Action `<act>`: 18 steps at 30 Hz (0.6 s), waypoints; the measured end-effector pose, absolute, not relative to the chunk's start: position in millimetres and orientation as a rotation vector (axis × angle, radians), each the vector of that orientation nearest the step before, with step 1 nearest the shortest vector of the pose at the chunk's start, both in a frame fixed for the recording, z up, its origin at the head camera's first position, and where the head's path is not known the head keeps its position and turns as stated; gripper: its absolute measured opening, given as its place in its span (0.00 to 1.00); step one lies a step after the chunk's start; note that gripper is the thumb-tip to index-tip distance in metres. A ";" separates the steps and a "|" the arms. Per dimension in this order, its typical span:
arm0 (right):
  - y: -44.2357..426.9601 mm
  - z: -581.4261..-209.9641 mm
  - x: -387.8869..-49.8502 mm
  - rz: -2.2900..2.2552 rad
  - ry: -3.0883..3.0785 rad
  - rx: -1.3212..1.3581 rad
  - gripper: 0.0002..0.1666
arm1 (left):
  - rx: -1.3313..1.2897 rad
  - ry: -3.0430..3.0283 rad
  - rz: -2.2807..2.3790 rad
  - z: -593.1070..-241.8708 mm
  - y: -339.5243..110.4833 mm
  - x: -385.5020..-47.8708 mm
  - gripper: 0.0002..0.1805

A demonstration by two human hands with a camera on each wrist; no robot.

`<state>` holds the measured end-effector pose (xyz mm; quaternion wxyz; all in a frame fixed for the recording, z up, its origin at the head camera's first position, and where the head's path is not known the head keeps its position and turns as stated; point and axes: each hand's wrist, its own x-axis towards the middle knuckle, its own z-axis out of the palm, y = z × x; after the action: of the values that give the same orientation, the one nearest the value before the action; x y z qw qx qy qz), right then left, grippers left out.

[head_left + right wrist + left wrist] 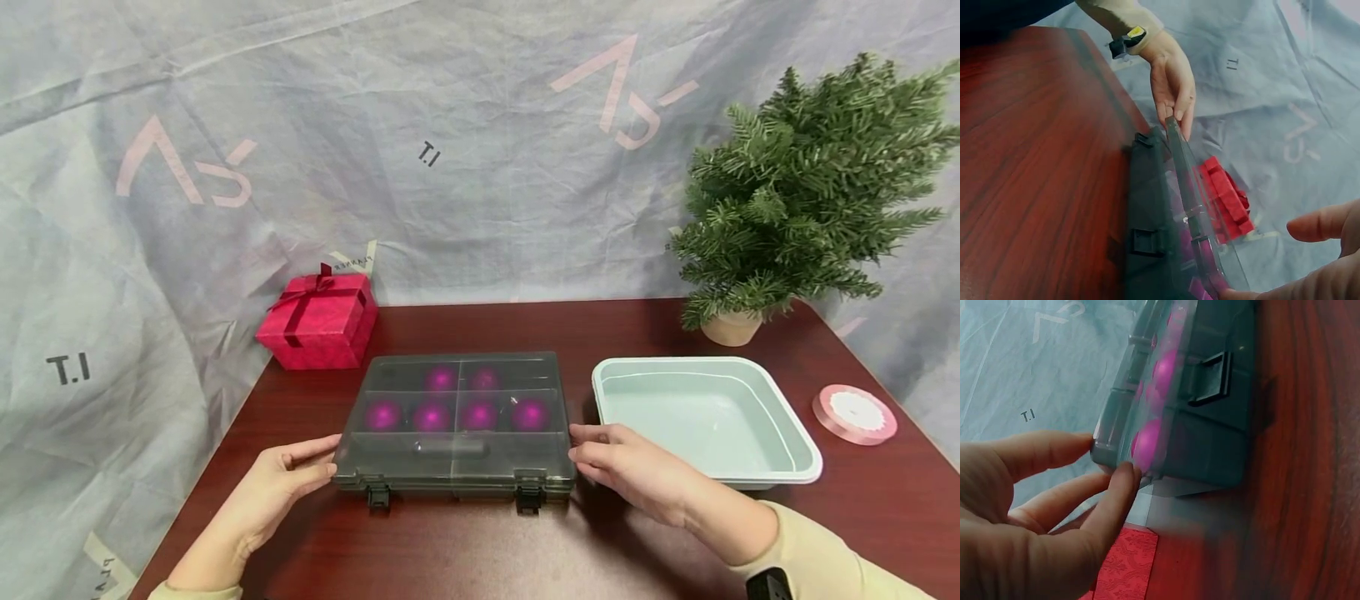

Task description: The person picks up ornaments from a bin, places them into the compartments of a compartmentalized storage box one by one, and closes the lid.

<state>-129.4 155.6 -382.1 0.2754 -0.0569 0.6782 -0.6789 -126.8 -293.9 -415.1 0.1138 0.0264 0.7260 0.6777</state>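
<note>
A dark see-through storage box (pixel 453 467) with a clear divided lid lies on the table, several glossy magenta balls (pixel 431 417) visible inside. Two black latches (pixel 378 497) hang at its front. My left hand (pixel 262 492) pinches the lid's left edge; in the left wrist view its thumb (pixel 1124 481) touches the lower rim and a finger the upper one. At the right side, my right hand (pixel 637 475) touches the lid's edge with its fingertips. In the right wrist view one digit (pixel 1316 226) stands apart from the lid (pixel 1186 178).
A pale green plastic tub (pixel 783 417) stands to the right of the box. Beyond it are a roll of pink ribbon (pixel 855 414) and a small potted fir tree (pixel 795 183). A red gift box (pixel 318 325) sits at the back left, before a grey cloth backdrop (pixel 450 150).
</note>
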 end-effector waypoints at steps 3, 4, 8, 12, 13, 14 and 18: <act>153.5 -385.4 -126.4 -1.800 1.868 -0.140 0.45 | 0.004 2.176 1.967 -417.8 -291.5 -125.4 0.31; 152.9 -386.6 -125.8 -1.795 1.878 -0.135 0.45 | -0.011 2.186 1.958 -418.6 -290.9 -124.9 0.31; 150.9 -392.1 -123.9 -1.769 1.923 -0.150 0.46 | -0.057 2.248 1.902 -421.5 -288.9 -122.6 0.31; 150.2 -395.6 -121.2 -1.724 1.982 -0.192 0.46 | -0.088 2.324 1.844 -422.4 -286.1 -121.4 0.30; 150.4 -396.0 -120.8 -1.710 1.999 -0.206 0.47 | -0.097 2.342 1.834 -422.1 -285.2 -121.4 0.30; 150.6 -396.3 -120.5 -1.697 2.016 -0.221 0.47 | -0.109 2.361 1.821 -421.3 -284.0 -121.5 0.30; 153.1 -397.1 -120.2 -1.667 2.050 -0.272 0.46 | -0.111 2.501 1.717 -417.9 -277.1 -122.1 0.29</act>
<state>-120.2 153.1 -397.1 0.2401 -0.0995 0.7493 -0.6091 -122.1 -277.1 -417.9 0.0530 -0.0364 0.8228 0.5647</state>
